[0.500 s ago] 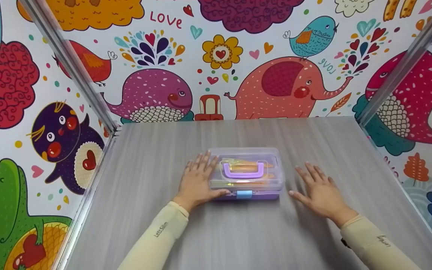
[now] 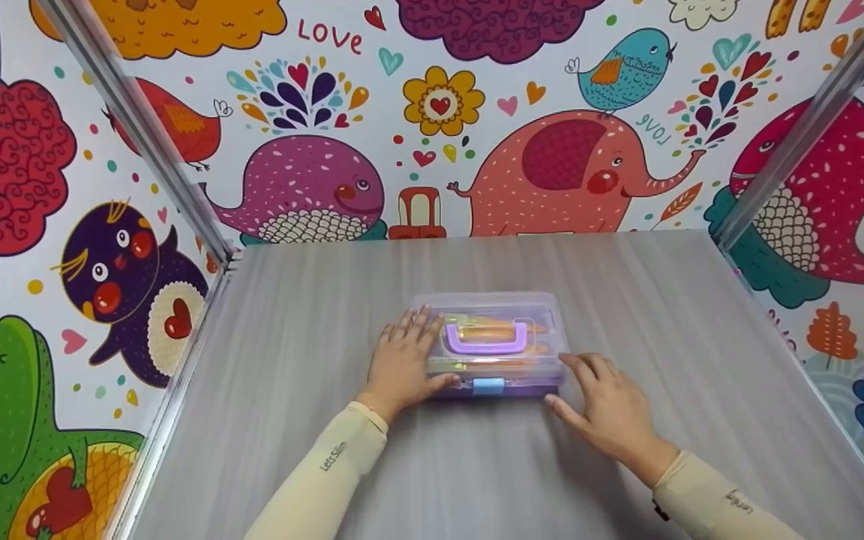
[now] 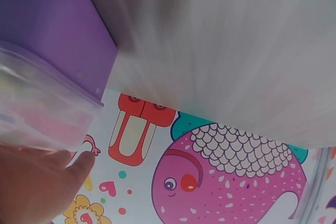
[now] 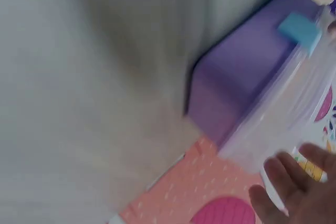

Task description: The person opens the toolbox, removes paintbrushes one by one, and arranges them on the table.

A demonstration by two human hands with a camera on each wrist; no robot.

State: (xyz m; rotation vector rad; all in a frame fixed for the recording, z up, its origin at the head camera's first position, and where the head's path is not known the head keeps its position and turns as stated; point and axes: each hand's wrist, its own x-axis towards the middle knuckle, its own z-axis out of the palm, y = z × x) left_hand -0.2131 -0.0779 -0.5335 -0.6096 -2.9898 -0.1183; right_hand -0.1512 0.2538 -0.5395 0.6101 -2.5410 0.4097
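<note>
A storage box with a purple base (image 4: 243,64), a clear lid (image 2: 490,300), a purple handle (image 2: 486,348) and a light-blue latch (image 2: 488,386) stands closed on the table. Orange and yellow items show through the lid, too blurred to name. My left hand (image 2: 404,367) rests on the lid's left side with its fingers extended, its thumb reaching over the front edge. Beside the right end, my right hand (image 2: 610,411) is held with loosely bent fingers, the fingertips close to the lid's edge. Whether they touch it, I cannot tell.
The box stands on a grey wood-grain table (image 2: 312,285). Printed panels with cartoon animals enclose the back and sides, with metal posts (image 2: 143,139) at the corners. Beige sleeves (image 2: 327,469) cover both forearms.
My right hand has moved left to the box's right end, its fingers now less spread. The left hand has shifted slightly right on the lid.
</note>
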